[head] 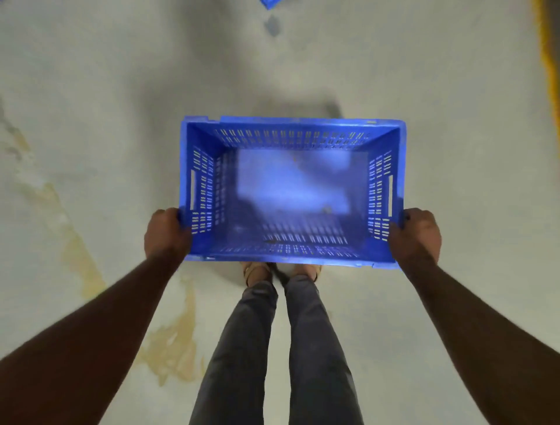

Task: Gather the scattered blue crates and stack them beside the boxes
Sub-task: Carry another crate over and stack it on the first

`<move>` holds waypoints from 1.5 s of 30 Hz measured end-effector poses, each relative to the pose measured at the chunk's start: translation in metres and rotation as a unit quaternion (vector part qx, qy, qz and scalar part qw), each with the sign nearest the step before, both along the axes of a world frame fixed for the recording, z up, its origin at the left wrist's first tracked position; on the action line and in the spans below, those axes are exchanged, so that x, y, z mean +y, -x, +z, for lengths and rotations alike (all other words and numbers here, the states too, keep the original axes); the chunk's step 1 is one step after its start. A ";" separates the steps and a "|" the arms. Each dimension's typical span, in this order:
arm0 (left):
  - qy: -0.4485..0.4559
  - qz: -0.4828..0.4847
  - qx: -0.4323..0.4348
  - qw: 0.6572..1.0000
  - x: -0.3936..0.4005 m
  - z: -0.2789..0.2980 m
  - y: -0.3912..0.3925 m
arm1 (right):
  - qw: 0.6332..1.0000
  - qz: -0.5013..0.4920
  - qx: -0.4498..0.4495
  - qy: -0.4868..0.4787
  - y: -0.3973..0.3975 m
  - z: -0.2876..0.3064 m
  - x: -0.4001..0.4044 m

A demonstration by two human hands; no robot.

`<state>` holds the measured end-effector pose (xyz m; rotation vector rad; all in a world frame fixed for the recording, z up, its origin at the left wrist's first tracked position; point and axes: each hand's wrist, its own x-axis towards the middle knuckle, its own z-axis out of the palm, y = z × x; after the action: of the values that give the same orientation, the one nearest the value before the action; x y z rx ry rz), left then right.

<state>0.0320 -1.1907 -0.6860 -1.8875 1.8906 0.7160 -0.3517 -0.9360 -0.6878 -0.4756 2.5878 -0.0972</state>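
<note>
Out front at waist level, one blue crate (292, 191) is off the floor, left hand (165, 235) and right hand (416, 235) with fingers curled around its near corners. Boxes aren't visible, so stacking's pending; another blue piece (268, 3) sits far ahead.

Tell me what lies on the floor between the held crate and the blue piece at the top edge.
In the head view, bare floor separates the blue crate from the blue piece, apart from a dark smudge.

Bare forearms, dark grey trousers (248, 349), tan sandals (256, 271).
</note>
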 end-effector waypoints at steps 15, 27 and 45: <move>0.202 0.199 0.196 0.939 0.153 0.348 -0.123 | 0.942 -0.062 0.010 0.329 -0.086 0.370 0.004; 0.409 0.430 0.137 0.793 0.423 0.477 -0.213 | 0.847 0.212 -0.132 0.470 -0.184 0.503 0.017; 0.476 0.738 0.002 0.478 0.947 0.482 -0.348 | 0.727 0.502 -0.282 0.375 -0.556 0.520 0.292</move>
<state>0.3805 -0.2433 -0.2037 -3.9910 -0.2297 -0.2615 0.2040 -0.6442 -0.1681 -1.7403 1.3112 -0.7710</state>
